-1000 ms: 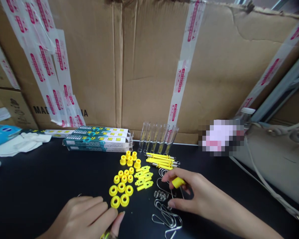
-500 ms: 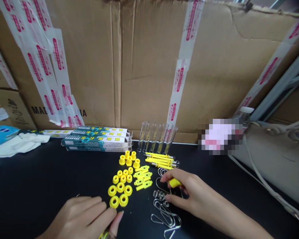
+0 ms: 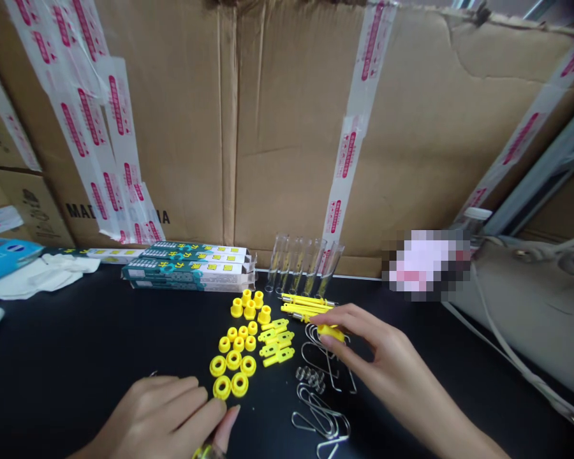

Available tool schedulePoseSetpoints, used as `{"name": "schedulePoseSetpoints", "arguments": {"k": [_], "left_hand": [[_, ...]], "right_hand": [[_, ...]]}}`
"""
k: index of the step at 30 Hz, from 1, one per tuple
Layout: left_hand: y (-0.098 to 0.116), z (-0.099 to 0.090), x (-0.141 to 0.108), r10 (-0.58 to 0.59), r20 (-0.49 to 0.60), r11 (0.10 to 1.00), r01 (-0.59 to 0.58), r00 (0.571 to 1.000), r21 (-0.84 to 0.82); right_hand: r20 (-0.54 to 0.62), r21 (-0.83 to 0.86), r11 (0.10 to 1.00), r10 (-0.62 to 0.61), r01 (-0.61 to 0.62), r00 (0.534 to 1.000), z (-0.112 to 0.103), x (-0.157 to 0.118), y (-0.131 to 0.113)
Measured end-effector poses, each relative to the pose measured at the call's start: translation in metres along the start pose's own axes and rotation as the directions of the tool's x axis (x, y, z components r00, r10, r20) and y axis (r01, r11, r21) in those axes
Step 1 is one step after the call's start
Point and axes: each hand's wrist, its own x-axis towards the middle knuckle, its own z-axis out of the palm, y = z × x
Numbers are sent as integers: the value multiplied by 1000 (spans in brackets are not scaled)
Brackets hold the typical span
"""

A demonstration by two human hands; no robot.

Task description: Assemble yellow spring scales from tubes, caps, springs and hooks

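Note:
My right hand (image 3: 382,354) pinches a short yellow plastic piece (image 3: 331,333) between thumb and fingers, just above bent wire hooks (image 3: 318,357). Closed at the bottom edge, my left hand (image 3: 160,414) grips a clear tube with yellow in it (image 3: 205,452), mostly hidden by the fingers. Beyond the left hand lie yellow flanged rings (image 3: 240,384), small yellow collars (image 3: 238,343) and taller yellow caps (image 3: 249,310). Flat yellow tabs (image 3: 277,350) sit between these and the wire. Small metal coils (image 3: 310,377) and more wire hooks (image 3: 323,414) lie below the right hand.
Several clear tubes (image 3: 296,264) stand behind yellow rods with metal ends (image 3: 306,306). Flat printed boxes (image 3: 186,274) are stacked at the back. A large cardboard box (image 3: 287,127) walls off the far side; a beige bag (image 3: 530,312) is at right, white cloth (image 3: 43,277) at left.
My right hand has shifted slightly away from me, and its thumb has come up from beside the metal coils onto the yellow piece. The left hand keeps its grip.

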Motion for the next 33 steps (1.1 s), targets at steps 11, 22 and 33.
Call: {"name": "schedulePoseSetpoints", "arguments": {"k": [11,22,33], "left_hand": [[-2,1,-1,31,101,998,-26,994,-53],[-7,2,-7,-34,149,999,33,988,11],[-8,0,-9,-38,191,999,38,981,6]], "right_hand": [[-65,-6,997,-80,80,995,15,13,-6],[-17,-209,965,-165,158,986,52,72,-3],[44,-61,990,-126,129,991,59,69,1]]}}
